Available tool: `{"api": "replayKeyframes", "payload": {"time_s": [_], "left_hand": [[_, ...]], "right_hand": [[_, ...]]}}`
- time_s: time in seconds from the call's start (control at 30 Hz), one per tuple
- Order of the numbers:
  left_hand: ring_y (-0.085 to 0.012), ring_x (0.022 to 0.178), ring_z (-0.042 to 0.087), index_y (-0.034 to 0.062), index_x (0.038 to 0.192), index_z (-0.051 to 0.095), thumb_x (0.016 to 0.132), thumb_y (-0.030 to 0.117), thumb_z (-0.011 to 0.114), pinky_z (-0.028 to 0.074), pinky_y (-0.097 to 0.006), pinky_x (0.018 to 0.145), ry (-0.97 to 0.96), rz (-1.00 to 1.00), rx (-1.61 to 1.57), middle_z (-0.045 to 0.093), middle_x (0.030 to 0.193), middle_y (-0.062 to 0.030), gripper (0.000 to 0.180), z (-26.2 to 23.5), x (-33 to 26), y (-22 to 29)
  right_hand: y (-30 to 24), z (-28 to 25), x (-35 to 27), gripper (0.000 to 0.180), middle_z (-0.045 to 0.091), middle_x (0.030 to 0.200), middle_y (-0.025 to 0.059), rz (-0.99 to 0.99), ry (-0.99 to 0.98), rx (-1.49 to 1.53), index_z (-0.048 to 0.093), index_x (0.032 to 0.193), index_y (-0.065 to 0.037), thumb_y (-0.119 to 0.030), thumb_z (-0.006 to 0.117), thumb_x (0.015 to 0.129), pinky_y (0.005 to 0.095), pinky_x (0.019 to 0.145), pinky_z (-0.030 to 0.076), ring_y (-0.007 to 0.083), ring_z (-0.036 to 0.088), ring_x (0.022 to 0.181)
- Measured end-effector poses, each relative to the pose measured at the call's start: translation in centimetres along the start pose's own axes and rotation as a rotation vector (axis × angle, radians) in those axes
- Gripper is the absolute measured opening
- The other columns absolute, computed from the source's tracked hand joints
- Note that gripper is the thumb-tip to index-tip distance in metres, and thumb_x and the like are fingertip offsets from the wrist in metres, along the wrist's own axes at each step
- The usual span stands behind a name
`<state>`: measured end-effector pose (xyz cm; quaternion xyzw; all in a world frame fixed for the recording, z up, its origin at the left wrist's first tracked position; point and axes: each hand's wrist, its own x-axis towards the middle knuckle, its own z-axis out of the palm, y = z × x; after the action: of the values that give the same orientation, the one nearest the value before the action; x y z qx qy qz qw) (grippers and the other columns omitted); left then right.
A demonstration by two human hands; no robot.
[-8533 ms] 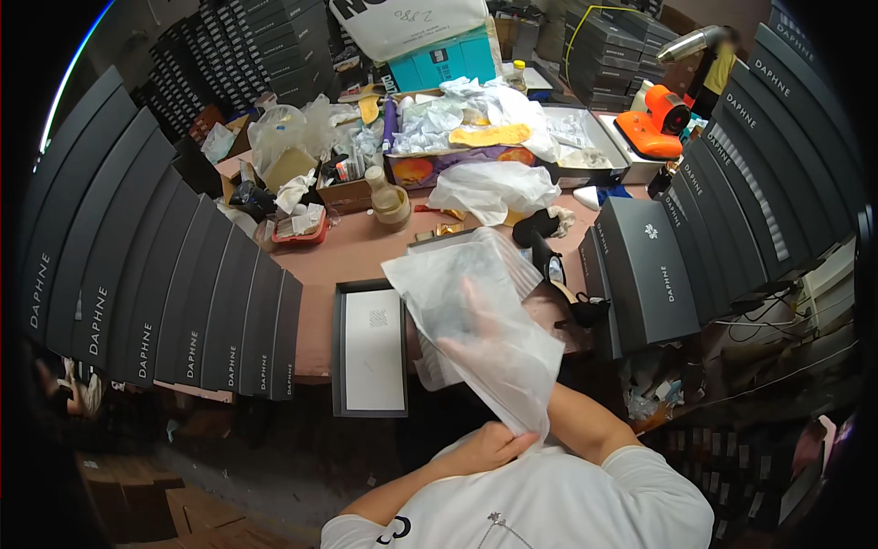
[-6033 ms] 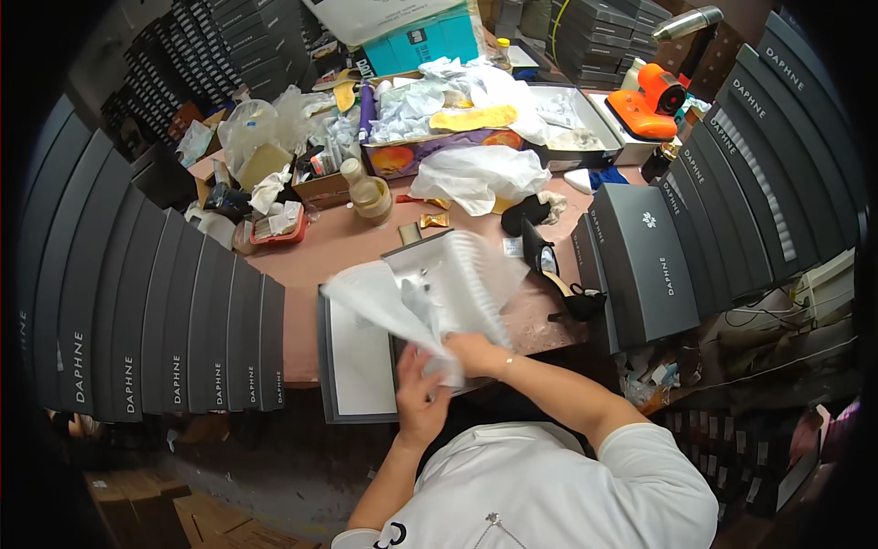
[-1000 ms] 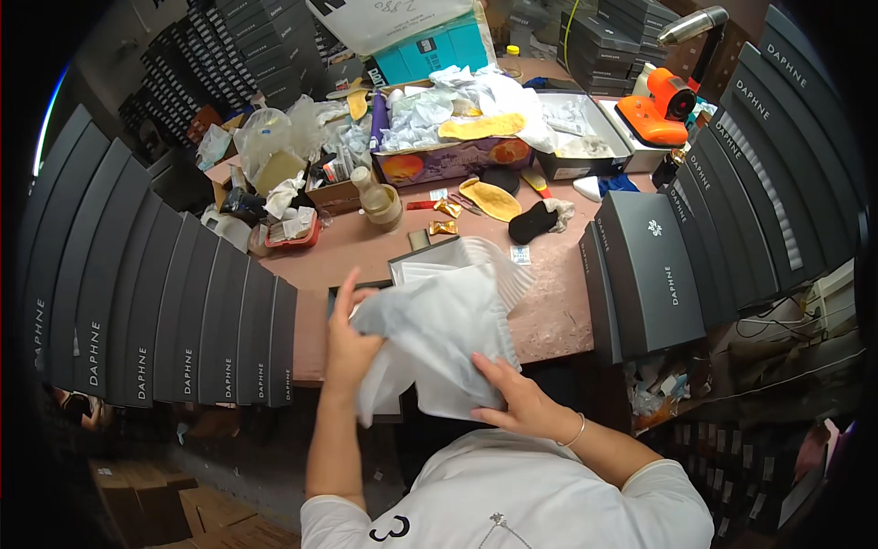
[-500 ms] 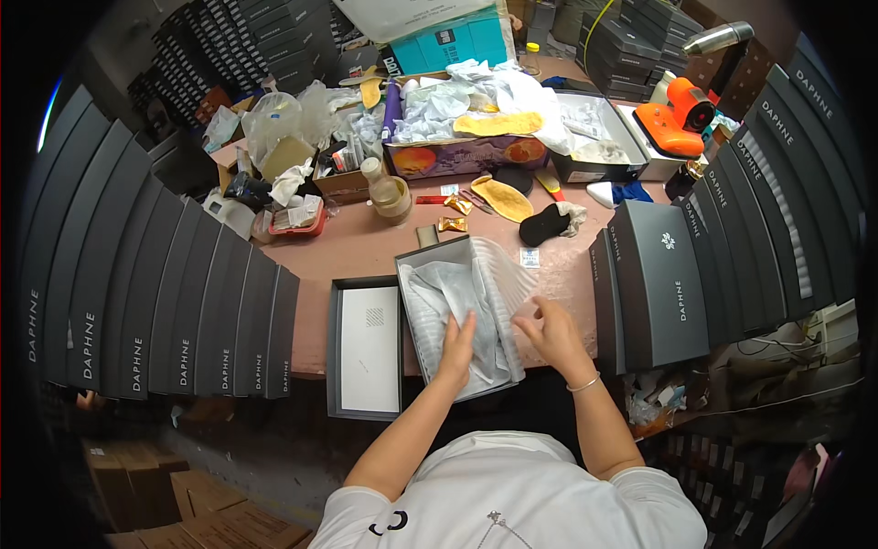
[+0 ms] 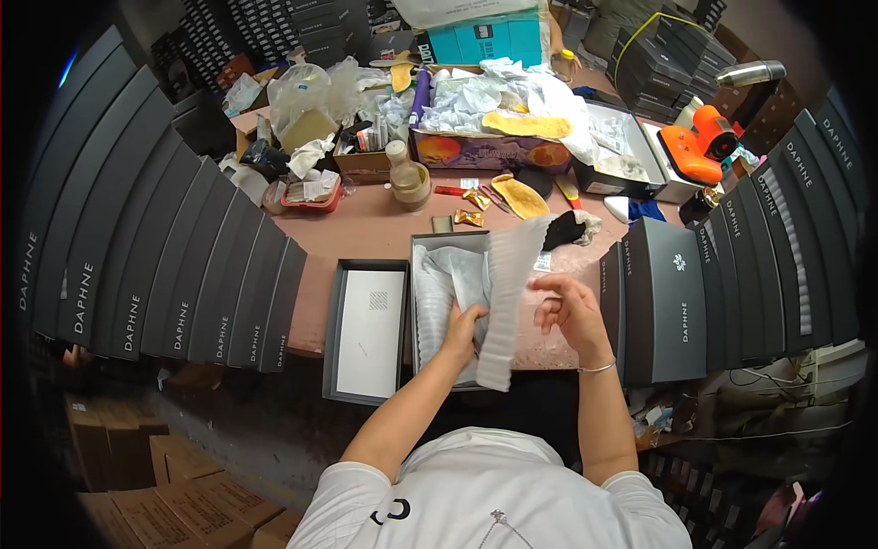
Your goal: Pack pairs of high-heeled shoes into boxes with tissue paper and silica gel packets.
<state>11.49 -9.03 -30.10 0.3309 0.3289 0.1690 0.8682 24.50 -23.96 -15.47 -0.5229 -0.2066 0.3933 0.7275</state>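
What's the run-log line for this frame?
left hand: at white tissue in open grey box; right hand: part-curled, beside ribbed white sheet

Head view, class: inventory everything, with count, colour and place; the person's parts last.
Table: one, pink, centre
Open box: one, dark grey, table's front
Wrapping paper: uncounted, white, inside open box
Ribbed sheet: one, white, open box's right side
Lid: one, dark grey, white inside, left of open box
Packets: two, gold, behind open box
Insoles: at least three, yellow, rear
Patterned box: one, purple, rear
Crumpled paper: heap, white, patterned box
Device: one, orange, right rear
Stacked boxes: many, grey, both sides
Cartons: several, brown, lower left
Remainder: too jumbled to count
Left hand: one, bare, on wrapping paper
Right hand: one, bare, right of ribbed sheet
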Motion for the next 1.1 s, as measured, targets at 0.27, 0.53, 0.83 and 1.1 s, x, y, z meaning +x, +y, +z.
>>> {"api": "replayKeyframes", "payload": {"time_s": [0.27, 0.53, 0.83, 1.1], "left_hand": [[-0.0207, 0.122, 0.047, 0.0011, 0.138, 0.037, 0.091, 0.005, 0.052, 0.04, -0.033, 0.099, 0.33, 0.676, 0.811, 0.046, 0.134, -0.016, 0.049, -5.9, -10.1, 6.4], [-0.0348, 0.066, 0.058, -0.001, 0.093, 0.054, 0.081, 0.014, 0.066, 0.046, -0.04, 0.06, 0.264, 0.53, 1.429, 0.059, 0.075, -0.0175, 0.022, -12.4, -12.1, 7.2], [-0.0167, 0.092, 0.064, -0.0044, 0.126, 0.05, 0.091, 0.022, 0.062, 0.05, -0.028, 0.082, -0.152, 0.403, 0.035, 0.064, 0.105, -0.0107, 0.045, -3.9, -20.2, 15.5], [-0.023, 0.115, 0.052, -0.0073, 0.135, 0.039, 0.096, 0.039, 0.052, 0.041, -0.033, 0.097, 0.096, 0.415, 0.735, 0.053, 0.127, -0.0171, 0.062, -4.7, -8.3, 8.2]], "right_hand": [[10.3, 0.1, 1.7, 0.059, 0.04, 0.14, 0.0169, -0.067, 0.098, -0.274, 0.033, 0.141, 0.002, -0.035, 0.047, 0.097, 0.0354, 0.105, 0.033, 0.0252, 0.039, 0.129], [8.0, 11.9, 2.4, 0.086, 0.037, 0.142, 0.0226, -0.434, -0.359, -1.624, 0.037, 0.137, 0.003, -0.052, 0.065, 0.077, 0.0577, 0.109, 0.019, 0.0374, 0.03, 0.136], [5.3, 8.3, 0.1, 0.074, 0.031, 0.146, 0.0247, -0.294, -0.157, -0.68, 0.023, 0.146, -0.001, -0.043, 0.053, 0.092, 0.0438, 0.112, 0.022, 0.0348, 0.029, 0.137], [9.1, 3.1, 1.6, 0.056, 0.059, 0.112, 0.0316, 0.108, 0.059, -0.916, 0.045, 0.131, 0.004, -0.038, 0.047, 0.094, 0.0414, 0.092, 0.045, 0.041, 0.058, 0.107]]}}
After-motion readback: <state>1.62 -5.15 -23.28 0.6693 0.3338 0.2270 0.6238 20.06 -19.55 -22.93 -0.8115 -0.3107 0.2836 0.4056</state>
